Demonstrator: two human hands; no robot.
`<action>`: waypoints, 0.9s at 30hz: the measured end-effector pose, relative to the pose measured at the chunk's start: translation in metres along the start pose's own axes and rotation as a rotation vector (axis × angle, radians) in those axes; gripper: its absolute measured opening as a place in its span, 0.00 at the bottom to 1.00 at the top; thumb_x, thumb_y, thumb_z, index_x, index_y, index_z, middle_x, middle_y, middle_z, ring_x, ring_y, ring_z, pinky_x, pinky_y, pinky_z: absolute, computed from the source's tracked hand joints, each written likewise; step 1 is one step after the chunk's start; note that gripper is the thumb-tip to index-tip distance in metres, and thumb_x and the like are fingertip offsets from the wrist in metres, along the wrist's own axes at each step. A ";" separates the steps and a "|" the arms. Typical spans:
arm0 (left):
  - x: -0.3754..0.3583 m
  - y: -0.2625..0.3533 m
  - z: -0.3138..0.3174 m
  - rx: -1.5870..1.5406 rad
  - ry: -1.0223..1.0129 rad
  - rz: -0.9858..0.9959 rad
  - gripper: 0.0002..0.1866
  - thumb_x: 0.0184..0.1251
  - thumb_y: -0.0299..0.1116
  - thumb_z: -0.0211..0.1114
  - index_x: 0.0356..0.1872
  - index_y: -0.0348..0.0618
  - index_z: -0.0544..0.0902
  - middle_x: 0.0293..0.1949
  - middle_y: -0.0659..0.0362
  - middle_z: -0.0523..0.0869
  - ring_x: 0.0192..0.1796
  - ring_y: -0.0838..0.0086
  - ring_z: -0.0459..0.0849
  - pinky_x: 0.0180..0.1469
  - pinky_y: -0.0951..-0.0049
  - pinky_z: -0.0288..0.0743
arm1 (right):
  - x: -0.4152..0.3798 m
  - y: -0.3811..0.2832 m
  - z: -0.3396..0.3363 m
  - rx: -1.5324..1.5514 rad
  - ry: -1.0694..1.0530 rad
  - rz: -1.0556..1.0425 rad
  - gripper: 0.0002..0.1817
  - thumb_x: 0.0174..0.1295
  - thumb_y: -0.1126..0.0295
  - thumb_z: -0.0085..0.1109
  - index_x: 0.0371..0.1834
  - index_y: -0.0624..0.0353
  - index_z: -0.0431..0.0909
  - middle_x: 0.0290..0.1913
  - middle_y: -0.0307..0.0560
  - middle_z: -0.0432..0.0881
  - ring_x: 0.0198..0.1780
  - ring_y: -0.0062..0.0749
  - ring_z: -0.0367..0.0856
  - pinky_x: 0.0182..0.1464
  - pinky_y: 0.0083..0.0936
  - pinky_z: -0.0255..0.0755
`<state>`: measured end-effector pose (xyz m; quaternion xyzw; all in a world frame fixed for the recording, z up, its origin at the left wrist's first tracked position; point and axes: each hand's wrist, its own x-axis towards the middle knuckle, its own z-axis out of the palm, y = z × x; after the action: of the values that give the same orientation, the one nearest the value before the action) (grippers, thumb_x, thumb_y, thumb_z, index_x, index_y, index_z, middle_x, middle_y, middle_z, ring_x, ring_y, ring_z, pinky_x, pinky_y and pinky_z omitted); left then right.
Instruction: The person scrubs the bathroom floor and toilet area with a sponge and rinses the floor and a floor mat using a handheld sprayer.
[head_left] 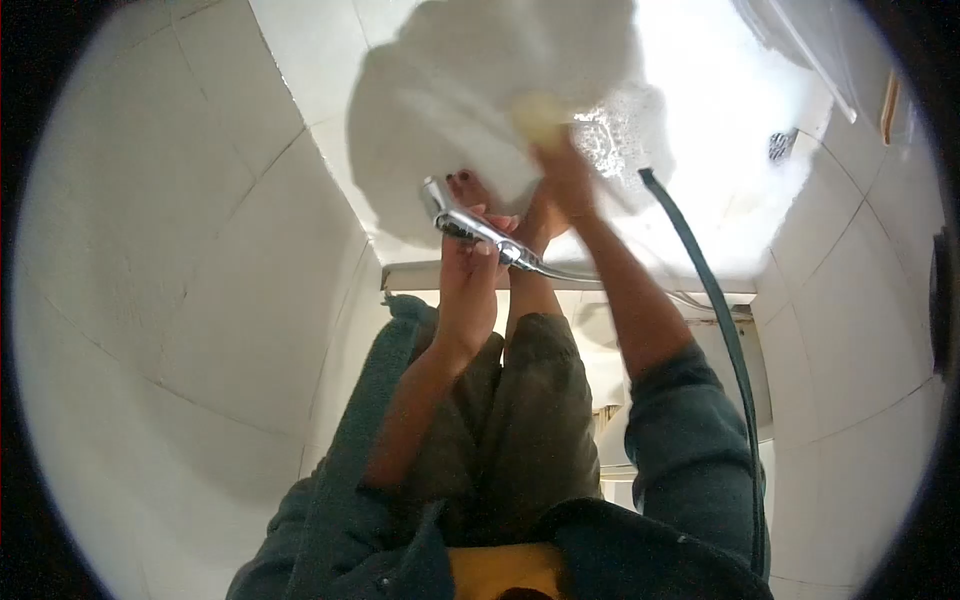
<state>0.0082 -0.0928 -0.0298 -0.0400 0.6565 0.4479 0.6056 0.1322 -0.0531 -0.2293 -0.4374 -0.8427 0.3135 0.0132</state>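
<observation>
My left hand (474, 258) is wrapped round the handle of a chrome shower head (455, 215), which tilts up to the left above my bare feet. From the handle a thin hose (570, 275) runs off to the right. My right hand (562, 175) is blurred by motion and reaches forward, closed on a pale yellow sponge-like object (540, 115). Beside that object, foamy water (605, 140) lies on the white floor (500, 60).
White tiled walls (170, 250) rise on both sides. A low ledge (410, 277) crosses below my feet. At the upper right is a drain (782, 145), and a dark green strap (705, 275) hangs on the right.
</observation>
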 end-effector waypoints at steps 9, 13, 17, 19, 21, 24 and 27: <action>0.011 0.018 -0.057 -0.033 0.148 0.124 0.21 0.69 0.39 0.48 0.57 0.41 0.59 0.49 0.52 0.72 0.56 0.64 0.71 0.57 0.64 0.68 | 0.111 -0.162 0.088 0.397 -0.821 -0.252 0.14 0.55 0.68 0.50 0.44 0.61 0.70 0.40 0.54 0.79 0.44 0.48 0.78 0.47 0.39 0.70; 0.011 0.009 -0.057 -0.090 0.059 0.062 0.22 0.68 0.42 0.49 0.56 0.42 0.60 0.47 0.52 0.73 0.54 0.65 0.72 0.55 0.64 0.68 | 0.116 -0.122 0.046 0.521 -0.432 0.251 0.20 0.54 0.61 0.55 0.46 0.61 0.69 0.41 0.55 0.78 0.45 0.50 0.76 0.48 0.40 0.69; 0.012 0.005 -0.045 0.063 -0.137 0.082 0.25 0.66 0.45 0.52 0.57 0.42 0.59 0.48 0.51 0.73 0.54 0.65 0.72 0.55 0.64 0.67 | 0.059 0.009 -0.015 0.330 0.047 0.767 0.24 0.52 0.57 0.61 0.45 0.63 0.69 0.37 0.55 0.79 0.39 0.44 0.79 0.39 0.34 0.72; 0.014 0.010 -0.036 0.197 -0.121 0.157 0.22 0.68 0.40 0.49 0.56 0.37 0.59 0.44 0.54 0.73 0.47 0.72 0.73 0.54 0.68 0.66 | 0.016 0.078 -0.037 0.433 0.343 0.870 0.27 0.53 0.54 0.61 0.43 0.68 0.68 0.34 0.56 0.79 0.36 0.40 0.79 0.39 0.31 0.73; 0.019 0.003 -0.033 0.141 -0.110 0.114 0.23 0.68 0.41 0.50 0.56 0.37 0.59 0.43 0.55 0.73 0.47 0.72 0.73 0.54 0.68 0.66 | 0.006 0.101 -0.068 0.475 0.492 1.116 0.26 0.54 0.55 0.60 0.43 0.70 0.67 0.34 0.55 0.79 0.37 0.37 0.79 0.40 0.29 0.73; 0.037 -0.006 -0.028 0.058 -0.146 0.257 0.22 0.68 0.40 0.49 0.55 0.35 0.59 0.42 0.55 0.73 0.47 0.72 0.73 0.52 0.70 0.67 | 0.039 0.066 -0.071 0.358 0.425 0.960 0.24 0.55 0.57 0.59 0.44 0.67 0.68 0.33 0.54 0.79 0.34 0.37 0.79 0.37 0.30 0.72; 0.049 -0.004 -0.030 0.079 -0.181 0.146 0.28 0.62 0.49 0.56 0.55 0.40 0.62 0.43 0.57 0.74 0.45 0.72 0.75 0.50 0.70 0.70 | 0.092 -0.002 -0.012 0.604 -0.062 0.733 0.26 0.54 0.57 0.58 0.49 0.65 0.68 0.40 0.60 0.76 0.41 0.41 0.76 0.44 0.34 0.69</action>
<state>-0.0250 -0.0903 -0.0770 0.0724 0.6176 0.4663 0.6292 0.0774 0.0203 -0.2416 -0.6727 -0.5040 0.5417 0.0031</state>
